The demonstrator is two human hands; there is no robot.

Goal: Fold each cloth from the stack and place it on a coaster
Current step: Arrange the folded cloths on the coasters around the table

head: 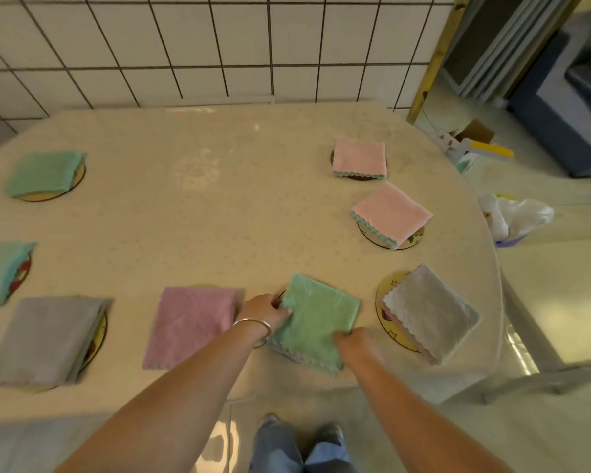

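room: white tiled wall (185,46) behind a pale speckled table (219,206) with a rounded right edge; glossy floor to the right and below.
head view, cloths: eight folded cloths on the table, counted as three green, three pink and two grey.
green cloths: one at far left (45,174), one at the left edge (0,271), one at the near centre, the green cloth in hand (316,319).
pink cloths: one at the far right (359,158), one just nearer than it (391,213), one mauve-pink cloth (191,326) just left of the left hand.
grey cloths: one at near left (45,339), one at near right (432,312).
coasters: seven round coasters show as rims under cloths; a clear one is the yellow coaster (389,288) under the right grey cloth. only a dark sliver shows at the upper left edge of the cloth in hand; none is visible under the mauve-pink cloth.
left hand (265,310): fingers closed on the left edge of the green cloth in hand; a silver bangle (255,327) on the wrist.
right hand (355,341): fingers curled onto the cloth's near right edge, gripping it.
cloth in hand: lies flat, tilted, between the mauve-pink cloth and the right grey cloth.
below the table: two shoes and blue trouser legs (297,448).
floor clutter: a white plastic bag (519,216) and a cardboard box (475,133) to the right.
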